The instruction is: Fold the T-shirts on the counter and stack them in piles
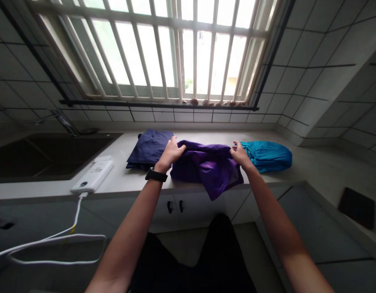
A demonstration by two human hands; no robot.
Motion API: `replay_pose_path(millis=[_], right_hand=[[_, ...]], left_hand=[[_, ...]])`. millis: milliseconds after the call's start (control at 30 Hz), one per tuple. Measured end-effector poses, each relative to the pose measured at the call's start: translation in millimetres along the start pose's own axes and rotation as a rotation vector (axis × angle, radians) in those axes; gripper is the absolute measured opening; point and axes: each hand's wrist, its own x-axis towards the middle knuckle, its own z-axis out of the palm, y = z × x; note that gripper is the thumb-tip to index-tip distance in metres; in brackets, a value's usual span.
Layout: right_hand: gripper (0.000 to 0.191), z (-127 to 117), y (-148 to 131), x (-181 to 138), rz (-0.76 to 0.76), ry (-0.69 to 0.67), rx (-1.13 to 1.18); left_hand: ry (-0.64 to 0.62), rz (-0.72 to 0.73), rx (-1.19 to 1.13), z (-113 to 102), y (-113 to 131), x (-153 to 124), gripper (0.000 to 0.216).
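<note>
On counter: purple cloth (207,167) lies crosswise between hands; left hand (171,154) grips left end, right hand (240,154) grips right end, equally near.

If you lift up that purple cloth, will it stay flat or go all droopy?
Probably droopy: the purple cloth already bunches in folds between the left hand and right hand, and one corner hangs limp over the counter edge. It looks thin, so likely light. It seems unlikely to roll.
</note>
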Motion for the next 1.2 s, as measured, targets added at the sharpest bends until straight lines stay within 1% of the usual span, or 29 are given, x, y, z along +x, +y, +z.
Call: replay_pose_path(millis=[33,67,100,167,200,233,267,300,333,400,433,467,500,533,600,633,667,700,733,767,800,867,900,933,1000,1100,1167,1200], right_hand=[[0.057,2.0,0.2,-2.5,-0.048,0.021,-0.061],[0.056,2.8,1.2,-9.0,-0.143,0.002,-0.109],[0.054,2.7,2.8,-18.7,-0.268,-0.066,-0.144],[0.056,2.3,6.8,-43.1,-0.522,-0.308,-0.195],[0.063,2.9,8.8,-55.3,-0.612,-0.434,-0.226],[0.072,4.5,10.4,-66.2,-0.664,-0.53,-0.267],[0.077,7.1,11.5,-74.9,-0.684,-0.583,-0.316],[0.073,10.6,12.2,-80.9,-0.687,-0.6,-0.359],[0.06,14.5,12.5,-83.9,-0.686,-0.601,-0.385],[0.021,21.5,11.9,-80.4,-0.692,-0.601,-0.347],[0.008,23.8,11.3,-74.1,-0.69,-0.599,-0.293],[0.008,24.9,10.7,-65.2,-0.669,-0.578,-0.236],[0.012,24.9,10.1,-54.2,-0.619,-0.517,-0.193],[0.014,23.8,9.7,-41.9,-0.536,-0.408,-0.172],[0.018,19.9,9.3,-17.1,-0.331,-0.125,-0.187],[0.022,17.8,8.9,-6.9,-0.238,0.001,-0.203],[0.027,16.1,8.2,0.7,-0.169,0.098,-0.214],[0.033,15.1,7.0,5.0,-0.136,0.158,-0.219],[0.039,15.2,5.2,5.7,-0.141,0.177,-0.222],[0.043,16.4,2.8,3.1,-0.178,0.156,-0.227],[0.044,18.7,0.1,-2.3,-0.235,0.104,-0.239],[0.04,26.2,-5.5,-17.4,-0.374,-0.08,-0.295],[0.036,30.9,-7.7,-25.0,-0.425,-0.185,-0.339],[0.033,35.7,-9.2,-31.1,-0.449,-0.271,-0.39],[0.03,44.8,-9.8,-36.8,-0.425,-0.378,-0.489],[0.034,53.3,-7.4,-28.4,-0.379,-0.506,-0.552],[0.036,55.1,-7.0,-16.9,-0.397,-0.534,-0.532],[0.037,55.3,-7.8,-11.3,-0.404,-0.509,-0.516]], left_hand=[[-0.024,-0.013,0.056,6.5,-3.3,1.0,0.071],[-0.069,0.008,0.101,12.4,-8.7,-0.8,0.073],[-0.124,0.06,0.132,17.6,-15.7,-4.4,0.072],[-0.244,0.203,0.169,25.8,-32.7,-13.5,0.069],[-0.3,0.265,0.183,29.2,-41.4,-17.4,0.068],[-0.343,0.309,0.197,32.2,-49.6,-20.3,0.068],[-0.367,0.328,0.216,35.0,-56.9,-22.0,0.067],[-0.376,0.331,0.241,37.5,-63.0,-22.6,0.064],[-0.371,0.327,0.27,39.9,-67.7,-22.2,0.058],[-0.34,0.317,0.324,43.6,-73.7,-19.5,0.044],[-0.328,0.319,0.341,45.0,-75.3,-17.8,0.039],[-0.325,0.325,0.349,46.0,-76.2,-16.1,0.037],[-0.325,0.328,0.352,47.0,-76.8,-14.6,0.037],[-0.324,0.327,0.351,47.8,-77.0,-13.6,0.038],[-0.3,0.301,0.349,49.3,-77.3,-13.4,0.045],[-0.267,0.285,0.345,49.8,-77.5,-14.3,0.051],[-0.224,0.282,0.333,50.2,-77.6,-15.6,0.059],[-0.18,0.299,0.315,50.3,-77.7,-17.1,0.064],[-0.144,0.336,0.295,50.1,-77.7,-18.6,0.066],[-0.125,0.388,0.281,49.8,-77.5,-19.7,0.062],[-0.127,0.447,0.278,49.5,-77.0,-20.1,0.053],[-0.17,0.529,0.313,49.8,-74.7,-18.4,0.032],[-0.191,0.539,0.344,50.4,-72.8,-16.2,0.027],[-0.207,0.53,0.38,51.4,-70.4,-13.1,0.025],[-0.24,0.481,0.447,53.6,-64.1,-4.9,0.03],[-0.285,0.449,0.5,54.4,-52.4,10.4,0.038],[-0.26,0.472,0.492,53.3,-44.4,21.0,0.04],[-0.227,0.481,0.482,52.9,-40.7,25.9,0.041]])
